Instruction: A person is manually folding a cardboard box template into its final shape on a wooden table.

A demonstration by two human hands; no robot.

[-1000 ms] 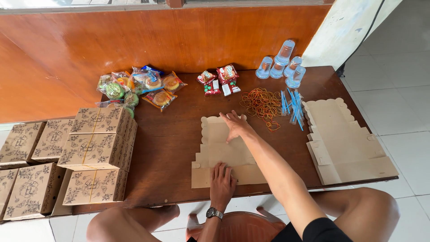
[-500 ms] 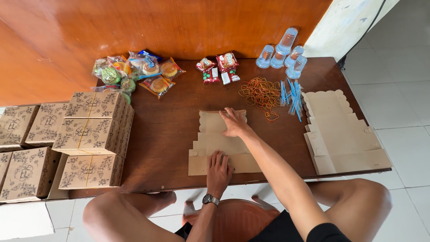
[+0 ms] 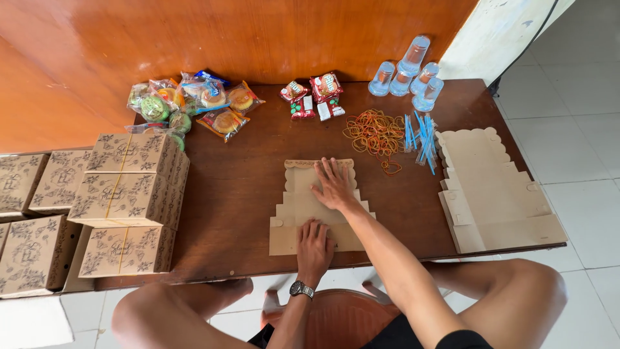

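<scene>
A dark wooden table (image 3: 245,187) stands against an orange-brown wall. A flat cardboard box blank (image 3: 303,207) lies near the table's front edge, right under both hands. The right hand (image 3: 334,187) lies spread, palm down, on the blank's upper half; the left hand (image 3: 314,249) presses flat on its lower part, fingers open, gripping nothing. Bare wood shows to the left of the blank, up to the stacked printed boxes (image 3: 129,200). To the right of the blank sits a pile of more blanks (image 3: 497,194), reaching the table's front edge. Beyond the blank lie rubber bands (image 3: 374,132), blue straws (image 3: 420,136), water cups (image 3: 407,74) and wrapped snacks (image 3: 194,103).
</scene>
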